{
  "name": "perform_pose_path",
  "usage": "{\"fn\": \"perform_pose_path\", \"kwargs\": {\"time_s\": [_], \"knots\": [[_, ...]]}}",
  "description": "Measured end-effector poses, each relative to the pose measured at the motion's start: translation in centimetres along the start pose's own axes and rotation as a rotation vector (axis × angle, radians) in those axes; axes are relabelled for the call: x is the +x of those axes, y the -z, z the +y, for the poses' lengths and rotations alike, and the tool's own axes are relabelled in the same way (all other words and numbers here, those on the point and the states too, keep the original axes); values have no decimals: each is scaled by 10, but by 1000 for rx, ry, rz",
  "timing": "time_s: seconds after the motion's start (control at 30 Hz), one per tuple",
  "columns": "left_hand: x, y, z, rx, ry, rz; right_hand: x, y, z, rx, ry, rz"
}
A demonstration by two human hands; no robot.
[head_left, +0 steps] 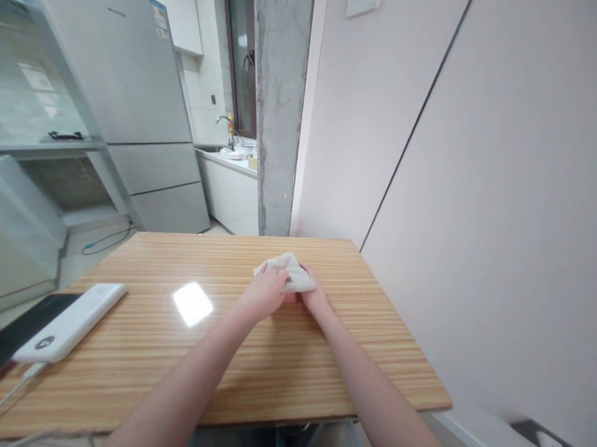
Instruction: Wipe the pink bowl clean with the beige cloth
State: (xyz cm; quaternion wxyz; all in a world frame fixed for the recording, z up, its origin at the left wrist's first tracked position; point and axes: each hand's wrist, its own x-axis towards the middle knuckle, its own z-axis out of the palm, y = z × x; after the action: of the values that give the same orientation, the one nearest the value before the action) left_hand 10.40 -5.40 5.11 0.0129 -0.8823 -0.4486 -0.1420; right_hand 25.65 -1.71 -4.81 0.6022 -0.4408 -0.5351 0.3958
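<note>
A crumpled off-white cloth or tissue (290, 266) is held between my two hands above the far part of the wooden table (236, 260). My left hand (269, 290) grips its left and near side, fingers bent over it. On the right, my right hand (313, 292) is closed at the cloth's edge, most of its fingers hidden beneath and behind the fabric. Something pinkish-red (289, 297) shows just under the cloth between the hands; whether it is an object or part of a hand is unclear.
At the table's left lie a white power bank (76, 322) with a cable (4, 398) and a dark phone (20, 332). A pale wall (459, 212) borders the right side. Beyond stand a concrete column (280, 116), a grey fridge (141, 75) and a sink faucet (228, 126).
</note>
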Motion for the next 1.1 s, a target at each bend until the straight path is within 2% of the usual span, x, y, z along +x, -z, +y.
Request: {"fn": "perform_pose_path", "kwargs": {"time_s": [0.07,0.17,0.3,0.5,0.57,0.67,0.77,0.83,0.93,1.03,1.1], "knots": [[1,-17,4,17,-31,-24,-1,-1,-6,23,-13,23],[-2,-29,4,16,-80,75,-4,-3,-15,44,-77,53],[-2,-38,0,53,-137,130,-5,-6,-19,23,-104,-36],[-8,-48,-4,68,-367,188,7,6,-14,95,-205,60],[-8,-48,1,60,-398,198,10,14,-14,112,-253,71],[-7,-47,16,28,-328,213,6,19,-17,99,-229,156],[-5,-47,34,74,-204,266,-5,12,-23,106,-107,270],[-4,-48,39,102,-149,303,-10,6,-30,123,-62,289],[-5,-47,27,58,-173,298,-11,3,-40,150,-92,192],[-8,-42,5,3,-335,186,-5,10,-47,194,-312,49],[-9,-37,-5,-6,-396,111,-2,15,-48,218,-435,4]]}}
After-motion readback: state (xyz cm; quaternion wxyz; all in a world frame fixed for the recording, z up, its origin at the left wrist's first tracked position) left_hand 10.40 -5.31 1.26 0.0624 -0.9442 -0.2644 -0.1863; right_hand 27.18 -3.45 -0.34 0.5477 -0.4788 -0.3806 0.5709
